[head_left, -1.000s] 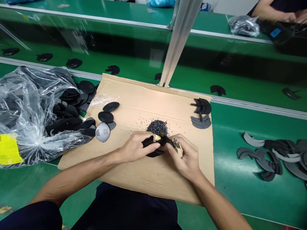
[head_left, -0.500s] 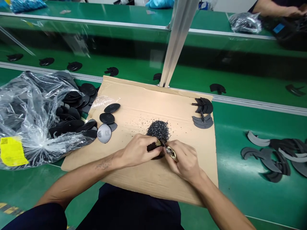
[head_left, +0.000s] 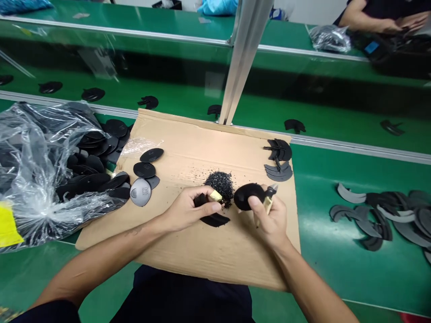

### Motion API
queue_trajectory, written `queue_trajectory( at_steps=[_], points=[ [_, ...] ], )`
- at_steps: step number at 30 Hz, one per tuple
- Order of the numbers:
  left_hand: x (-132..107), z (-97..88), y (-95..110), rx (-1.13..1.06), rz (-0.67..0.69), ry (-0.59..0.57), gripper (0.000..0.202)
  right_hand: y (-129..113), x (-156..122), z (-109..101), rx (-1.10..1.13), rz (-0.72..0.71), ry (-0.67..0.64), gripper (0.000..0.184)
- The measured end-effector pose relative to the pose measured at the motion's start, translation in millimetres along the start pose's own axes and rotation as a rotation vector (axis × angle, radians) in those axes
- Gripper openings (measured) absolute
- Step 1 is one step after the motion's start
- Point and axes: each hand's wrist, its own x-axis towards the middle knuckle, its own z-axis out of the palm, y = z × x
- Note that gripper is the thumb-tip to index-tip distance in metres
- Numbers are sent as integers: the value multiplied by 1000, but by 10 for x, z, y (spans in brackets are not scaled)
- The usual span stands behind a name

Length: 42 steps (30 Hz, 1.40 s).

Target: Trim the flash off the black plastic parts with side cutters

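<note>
Between the thumb and fingers of my left hand (head_left: pixel 188 211) is a curved black plastic piece (head_left: pixel 215 220), its lower edge showing below the thumb; something yellow covers a fingertip. My right hand (head_left: pixel 272 222) pinches an oval black plastic disc (head_left: pixel 247 196) under the thumb. The same hand also holds a pair of nippers (head_left: pixel 270 192), jaws pointing up and away. A small gap separates the disc from the left hand's piece. Just beyond both hands lies a heap of tiny black plastic bits (head_left: pixel 220 180) on a cardboard sheet (head_left: pixel 188 134).
Several oval discs (head_left: pixel 144 170) lie at the cardboard's left, beside a clear plastic bag (head_left: pixel 43 179) of more discs. Curved black pieces (head_left: pixel 279 170) sit at its far right corner, others (head_left: pixel 373 220) on the green table. A metal post (head_left: pixel 244 63) rises behind. A co-worker's hands (head_left: pixel 400 24) show beyond.
My hands have moved apart from their meeting point by the heap. The right hand has shifted right with the nippers and now shows the oval disc; the left keeps the curved piece.
</note>
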Motion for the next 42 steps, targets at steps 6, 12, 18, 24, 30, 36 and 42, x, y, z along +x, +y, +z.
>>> queue_trajectory(
  at_steps=[6,12,18,24,30,36,42],
  points=[
    [-27,7,-62,126,63,-40,33,19,-40,51,35,20,-12,37],
    [-29,18,-61,111,74,-44,33,-6,-41,48,89,79,-6,39],
    [-20,19,-66,66,34,-49,38,-19,-55,84,267,274,12,39],
    [7,23,-51,-13,19,-37,43,4,-20,97,420,456,-13,37],
    [-9,77,-44,-64,-33,-77,43,6,-80,95,92,131,-53,31],
    [-43,95,-96,-53,-45,1,44,-81,-155,137,-1,11,-340,36],
    [-62,169,-106,24,-12,-28,47,7,-137,136,416,378,-215,39]
  ],
)
